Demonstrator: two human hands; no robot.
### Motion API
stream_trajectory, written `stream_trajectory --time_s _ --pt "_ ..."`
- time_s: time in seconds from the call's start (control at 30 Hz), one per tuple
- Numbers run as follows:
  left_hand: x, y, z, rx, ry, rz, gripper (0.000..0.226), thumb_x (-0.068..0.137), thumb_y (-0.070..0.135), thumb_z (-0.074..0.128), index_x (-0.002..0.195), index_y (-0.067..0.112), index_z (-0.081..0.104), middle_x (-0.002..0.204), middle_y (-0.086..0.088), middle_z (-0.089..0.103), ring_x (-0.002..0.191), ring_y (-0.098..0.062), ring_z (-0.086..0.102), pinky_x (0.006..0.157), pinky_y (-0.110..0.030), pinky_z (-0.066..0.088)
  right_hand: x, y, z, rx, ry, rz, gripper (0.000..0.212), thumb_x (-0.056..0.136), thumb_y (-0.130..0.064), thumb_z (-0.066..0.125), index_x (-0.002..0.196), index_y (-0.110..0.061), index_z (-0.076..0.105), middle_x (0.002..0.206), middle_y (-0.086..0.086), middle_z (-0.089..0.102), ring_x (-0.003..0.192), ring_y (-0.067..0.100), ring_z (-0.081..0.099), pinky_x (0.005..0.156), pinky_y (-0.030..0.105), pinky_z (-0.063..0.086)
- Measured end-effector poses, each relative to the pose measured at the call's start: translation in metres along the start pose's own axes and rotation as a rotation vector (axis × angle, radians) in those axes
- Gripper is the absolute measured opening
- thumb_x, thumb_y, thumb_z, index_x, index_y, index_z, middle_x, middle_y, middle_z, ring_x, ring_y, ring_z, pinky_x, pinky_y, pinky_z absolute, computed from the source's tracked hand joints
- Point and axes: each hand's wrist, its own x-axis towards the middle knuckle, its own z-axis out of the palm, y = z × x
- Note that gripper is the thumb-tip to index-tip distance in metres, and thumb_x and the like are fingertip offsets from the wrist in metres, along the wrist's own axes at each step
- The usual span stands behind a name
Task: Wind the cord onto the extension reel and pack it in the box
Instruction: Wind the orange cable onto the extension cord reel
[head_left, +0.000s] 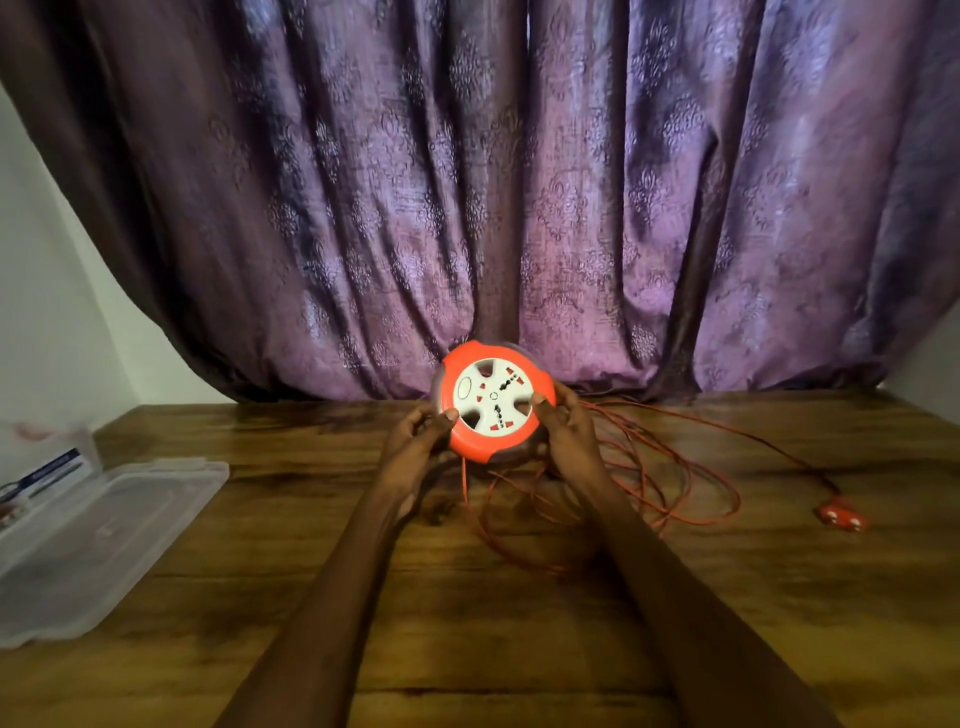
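Note:
A round orange extension reel (470, 441) with a white socket face is held up above the wooden table, its face tilted toward me. My left hand (418, 441) grips its left rim, thumb on the orange edge. My right hand (566, 431) grips the right rim, thumb on the face. The thin orange cord (649, 483) hangs from the reel and lies in loose loops on the table to the right. It ends in a red plug (842, 515) at the far right. A clear plastic box (31, 457) sits at the left edge.
A clear plastic lid (93, 545) lies flat in front of the box at the left. A purple patterned curtain (493, 208) hangs behind the wooden table (467, 649). White walls show at both sides.

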Motion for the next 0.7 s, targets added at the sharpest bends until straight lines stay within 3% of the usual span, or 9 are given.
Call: stream_trajectory --time_s 0.07,0.13,0.17,0.23,0.33,0.4,0.47,0.6,0.7 --pt "-0.002 0.001 -0.001 -0.012 -0.014 -0.030 0.017 0.092 0.012 0.067 0.107 0.017 0.063 0.109 -0.009 0.066 0.095 -0.018 0.064 0.066 -0.029 0.059 -0.004 -0.005 0.000 0.009 -0.018 -0.040 0.033 0.093 -0.025 0.067 0.125 -0.021 0.060 0.112 0.016 0.072 0.068 0.016 0.063 0.052 0.025 0.050" --pt "-0.004 0.001 -0.002 -0.034 0.000 -0.044 0.025 0.090 0.010 0.069 0.112 0.017 0.061 0.112 -0.008 0.066 0.101 -0.020 0.063 0.068 -0.032 0.060 -0.010 -0.006 0.001 -0.045 -0.040 -0.077 0.043 0.092 -0.030 0.068 0.132 -0.021 0.057 0.124 0.010 0.068 0.097 0.020 0.070 0.075 0.037 0.060" --pt "-0.004 0.000 -0.003 -0.039 0.012 -0.038 0.026 0.089 0.010 0.069 0.113 0.017 0.061 0.111 -0.008 0.066 0.102 -0.022 0.063 0.068 -0.032 0.059 -0.014 -0.007 0.000 -0.157 -0.025 -0.125 0.050 0.091 -0.035 0.067 0.137 -0.023 0.053 0.131 0.006 0.063 0.110 0.022 0.066 0.088 0.043 0.058" --pt "-0.005 0.001 0.001 -0.041 0.049 0.002 0.025 0.087 0.013 0.072 0.111 0.016 0.063 0.110 -0.010 0.067 0.102 -0.025 0.063 0.068 -0.033 0.058 -0.021 -0.014 -0.003 -0.508 -0.021 -0.330 0.055 0.094 -0.034 0.061 0.145 -0.029 0.044 0.142 0.002 0.048 0.125 0.020 0.054 0.101 0.041 0.049" --pt "-0.006 0.005 0.007 -0.075 0.081 0.055 0.042 0.076 0.024 0.081 0.112 0.007 0.067 0.119 -0.024 0.069 0.108 -0.040 0.063 0.090 -0.054 0.055 -0.025 -0.029 -0.008 -1.051 -0.117 -0.788 0.053 0.091 -0.017 0.059 0.141 -0.035 0.051 0.149 0.005 0.039 0.134 0.024 0.041 0.106 0.038 0.041" --pt "-0.007 0.011 0.007 -0.056 0.078 0.063 0.042 0.082 0.023 0.077 0.117 0.003 0.066 0.118 -0.027 0.069 0.108 -0.044 0.065 0.097 -0.060 0.051 -0.030 -0.043 -0.004 -1.195 -0.224 -0.971 0.050 0.085 -0.019 0.060 0.131 -0.039 0.059 0.147 0.004 0.045 0.133 0.028 0.041 0.103 0.041 0.039" --pt "-0.007 0.017 0.007 0.026 0.066 0.086 0.035 0.091 0.018 0.069 0.120 -0.001 0.065 0.116 -0.025 0.070 0.098 -0.034 0.068 0.094 -0.053 0.055 -0.031 -0.051 -0.001 -1.271 -0.308 -1.017 0.047 0.084 -0.025 0.055 0.127 -0.042 0.061 0.146 0.003 0.048 0.135 0.029 0.040 0.102 0.042 0.036" --pt "-0.008 0.025 0.009 0.107 0.011 0.128 0.027 0.094 0.014 0.064 0.117 0.000 0.067 0.105 -0.015 0.074 0.078 -0.013 0.071 0.072 -0.028 0.059 -0.031 -0.055 0.002 -1.468 -0.331 -1.001 0.048 0.085 -0.032 0.042 0.128 -0.048 0.058 0.142 0.006 0.051 0.138 0.035 0.037 0.105 0.049 0.033" --pt "-0.009 0.024 0.010 0.113 -0.006 0.130 0.014 0.094 0.011 0.065 0.106 0.007 0.069 0.093 -0.009 0.074 0.073 -0.013 0.068 0.068 -0.028 0.059 -0.035 -0.061 0.003 -1.544 -0.251 -0.977 0.046 0.084 -0.041 0.044 0.128 -0.050 0.056 0.132 0.004 0.059 0.127 0.033 0.046 0.096 0.047 0.034"
